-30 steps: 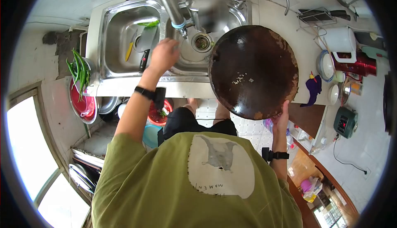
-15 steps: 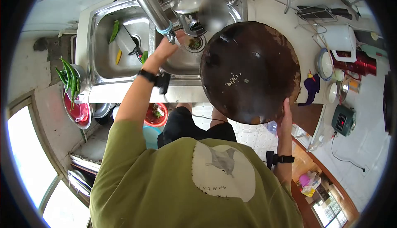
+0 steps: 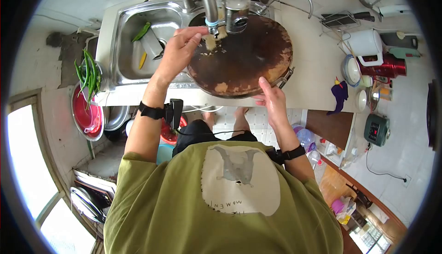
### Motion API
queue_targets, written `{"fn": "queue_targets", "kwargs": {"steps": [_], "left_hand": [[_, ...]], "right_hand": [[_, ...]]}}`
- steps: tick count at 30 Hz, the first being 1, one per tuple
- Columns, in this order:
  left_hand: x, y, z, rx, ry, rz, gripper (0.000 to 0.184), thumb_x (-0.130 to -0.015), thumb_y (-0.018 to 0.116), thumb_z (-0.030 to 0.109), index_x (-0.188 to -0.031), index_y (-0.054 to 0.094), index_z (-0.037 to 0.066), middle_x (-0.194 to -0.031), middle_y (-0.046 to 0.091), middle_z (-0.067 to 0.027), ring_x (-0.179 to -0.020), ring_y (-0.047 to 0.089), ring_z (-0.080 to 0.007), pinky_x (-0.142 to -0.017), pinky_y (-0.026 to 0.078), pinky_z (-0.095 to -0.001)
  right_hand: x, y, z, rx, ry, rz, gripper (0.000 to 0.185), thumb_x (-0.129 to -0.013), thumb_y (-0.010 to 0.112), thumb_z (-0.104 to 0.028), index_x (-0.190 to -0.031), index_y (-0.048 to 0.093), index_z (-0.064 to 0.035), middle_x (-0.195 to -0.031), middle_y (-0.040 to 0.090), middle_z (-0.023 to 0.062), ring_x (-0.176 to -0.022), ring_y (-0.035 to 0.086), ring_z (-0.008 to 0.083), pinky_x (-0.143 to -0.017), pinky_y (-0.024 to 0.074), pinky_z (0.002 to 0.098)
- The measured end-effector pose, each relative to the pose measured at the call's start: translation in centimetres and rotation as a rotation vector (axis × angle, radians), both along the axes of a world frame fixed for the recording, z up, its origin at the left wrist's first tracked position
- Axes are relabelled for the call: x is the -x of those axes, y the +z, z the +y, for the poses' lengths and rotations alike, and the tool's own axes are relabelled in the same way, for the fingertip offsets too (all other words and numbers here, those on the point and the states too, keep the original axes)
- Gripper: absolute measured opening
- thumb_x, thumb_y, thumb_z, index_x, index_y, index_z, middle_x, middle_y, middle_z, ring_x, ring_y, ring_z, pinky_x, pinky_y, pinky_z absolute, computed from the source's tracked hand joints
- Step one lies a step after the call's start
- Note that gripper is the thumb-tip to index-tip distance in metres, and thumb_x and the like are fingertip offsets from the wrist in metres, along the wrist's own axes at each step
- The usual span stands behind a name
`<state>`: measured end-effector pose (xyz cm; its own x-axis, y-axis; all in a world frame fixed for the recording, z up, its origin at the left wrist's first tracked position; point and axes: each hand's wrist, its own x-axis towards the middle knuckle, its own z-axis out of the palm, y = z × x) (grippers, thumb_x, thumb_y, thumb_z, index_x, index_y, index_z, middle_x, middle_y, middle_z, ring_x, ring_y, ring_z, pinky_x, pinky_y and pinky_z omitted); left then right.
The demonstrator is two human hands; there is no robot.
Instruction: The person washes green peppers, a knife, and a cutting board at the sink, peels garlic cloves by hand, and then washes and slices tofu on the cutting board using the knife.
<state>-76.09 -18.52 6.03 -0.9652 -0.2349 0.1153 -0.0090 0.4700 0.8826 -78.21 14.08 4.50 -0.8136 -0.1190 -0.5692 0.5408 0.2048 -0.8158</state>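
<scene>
My right hand (image 3: 272,102) grips the near right rim of a round dark wooden cutting board (image 3: 248,54), thumb on top, fingers partly hidden below. The board lies tilted over the right basin, with a metal handle (image 3: 286,77) at its edge. My left hand (image 3: 179,49) is closed at the tip of the faucet (image 3: 212,23), its thumb and fingers by the spout. Pale blurred patches and small crumbs show on the board below the spout. A cleaver (image 3: 149,42), a green pepper (image 3: 141,31) and a yellow pepper (image 3: 142,60) lie in the left basin (image 3: 131,72).
A metal cylinder (image 3: 236,12) stands behind the board. Green chili peppers (image 3: 90,74) stick out of a container at the left. On the right counter are a purple cloth (image 3: 339,97), bowls (image 3: 352,70), a white pitcher (image 3: 363,44) and a knife rack (image 3: 343,20).
The board has tipped down from a raised position and moved left beneath the faucet. My right hand has moved left with it. The faucet spout has swung slightly right along with my left hand.
</scene>
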Motion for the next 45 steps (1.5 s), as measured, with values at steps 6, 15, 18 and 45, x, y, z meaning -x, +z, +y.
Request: {"fn": "queue_targets", "kwargs": {"steps": [6,15,18,45], "left_hand": [[0.5,-2.8,4.5,-0.338,-0.069,-0.265,0.029,-0.101,0.069,0.014,-0.129,0.070,0.007,-0.123,0.071,-0.0082,-0.111,0.063,-0.0136,-0.098,0.052,-0.0300],[1.3,-7.0,11.1,0.060,-0.527,-0.005,0.060,-0.113,0.037,0.042,-0.164,0.031,0.012,-0.169,0.032,-0.0111,-0.158,0.025,-0.0271,-0.128,0.016,-0.0516],[3.8,-11.8,6.8,0.183,-0.406,0.047,0.058,-0.113,0.038,0.041,-0.161,0.035,0.009,-0.161,0.045,-0.0125,-0.153,0.036,-0.0296,-0.125,0.024,-0.0470],[0.3,-15.2,3.5,0.285,-0.150,-0.229,0.059,-0.111,0.042,0.040,-0.164,0.032,0.016,-0.170,0.030,-0.0100,-0.157,0.028,-0.0306,-0.125,0.022,-0.0573]], "right_hand": [[-0.1,1.2,-0.9,-0.029,0.021,-0.001,0.065,-0.090,0.077,-0.058,-0.103,0.061,0.0031,-0.104,0.069,0.0134,-0.086,0.073,0.0242,-0.072,0.0544,0.0304],[0.2,0.3,-0.4,-0.026,0.033,-0.089,0.062,-0.094,0.073,-0.054,-0.111,0.062,0.0053,-0.110,0.070,0.0127,-0.088,0.074,0.0243,-0.070,0.0531,0.0301],[0.1,-0.4,0.2,-0.042,0.036,-0.107,0.063,-0.094,0.073,-0.053,-0.114,0.062,0.0055,-0.110,0.069,0.0122,-0.089,0.074,0.0246,-0.070,0.0528,0.0314],[0.4,0.5,0.1,-0.011,0.064,-0.161,0.051,-0.095,0.069,-0.050,-0.115,0.066,-0.0035,-0.110,0.073,0.0083,-0.095,0.074,0.0238,-0.074,0.0506,0.0300]]}}
